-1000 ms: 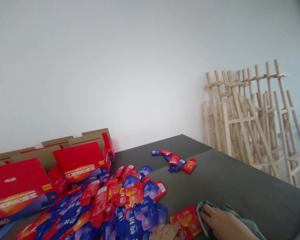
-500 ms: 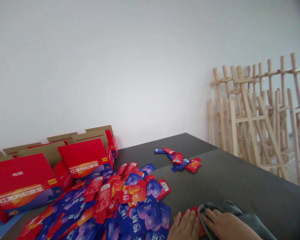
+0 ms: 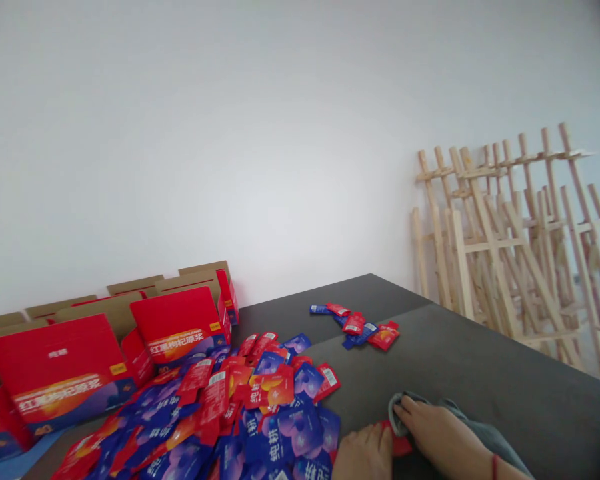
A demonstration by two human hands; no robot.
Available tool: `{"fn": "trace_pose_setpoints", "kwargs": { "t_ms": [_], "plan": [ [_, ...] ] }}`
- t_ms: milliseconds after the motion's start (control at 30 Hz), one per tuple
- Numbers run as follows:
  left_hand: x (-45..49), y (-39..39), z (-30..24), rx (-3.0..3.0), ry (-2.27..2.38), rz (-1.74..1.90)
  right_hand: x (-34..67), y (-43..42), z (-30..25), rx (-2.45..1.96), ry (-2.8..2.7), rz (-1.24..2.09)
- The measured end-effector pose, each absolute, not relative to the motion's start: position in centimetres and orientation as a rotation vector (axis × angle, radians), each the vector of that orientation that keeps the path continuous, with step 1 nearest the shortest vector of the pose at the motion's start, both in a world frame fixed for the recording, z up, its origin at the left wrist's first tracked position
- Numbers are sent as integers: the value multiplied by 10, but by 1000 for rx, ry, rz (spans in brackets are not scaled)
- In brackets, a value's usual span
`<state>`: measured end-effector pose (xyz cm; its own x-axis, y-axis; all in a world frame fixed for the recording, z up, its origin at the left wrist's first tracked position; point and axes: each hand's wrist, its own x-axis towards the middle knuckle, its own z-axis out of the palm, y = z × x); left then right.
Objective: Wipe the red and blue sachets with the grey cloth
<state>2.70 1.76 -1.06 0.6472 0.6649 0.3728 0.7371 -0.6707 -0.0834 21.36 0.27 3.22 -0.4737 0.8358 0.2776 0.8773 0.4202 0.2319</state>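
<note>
At the bottom of the head view, my right hand (image 3: 427,423) is closed on a grey-green cloth (image 3: 485,433) and presses a bunched end of it against a red sachet (image 3: 401,445). My left hand (image 3: 363,453), to its left, has curled fingers and holds the other end of that sachet low over the dark table (image 3: 460,373). The sachet is mostly covered by the hands and cloth. Left of my hands lies a big loose heap of blue and red sachets (image 3: 273,427).
Open red cartons (image 3: 175,327) with brown insides stand in rows at the left. A small group of sachets (image 3: 363,330) lies farther back on the table. Several wooden easels (image 3: 495,247) lean by the white wall at the right, beyond the table's edge.
My right hand and the cloth have shifted slightly up and left along the sachet. My left hand's fingers have curled in more. The view has tilted a little.
</note>
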Motion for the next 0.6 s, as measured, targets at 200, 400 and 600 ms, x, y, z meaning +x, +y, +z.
{"fn": "trace_pose_setpoints", "kwargs": {
  "t_ms": [200,400,600],
  "plan": [
    [-37,19,40,-2397,-1148,-575,207,6,47,-1635,-2495,-417],
    [-113,27,79,-2304,-1375,-251,193,21,62,-1681,-2405,-262],
    [-123,26,55,-2261,-1387,-395,195,53,72,-1795,-2297,-154]
  ]
}}
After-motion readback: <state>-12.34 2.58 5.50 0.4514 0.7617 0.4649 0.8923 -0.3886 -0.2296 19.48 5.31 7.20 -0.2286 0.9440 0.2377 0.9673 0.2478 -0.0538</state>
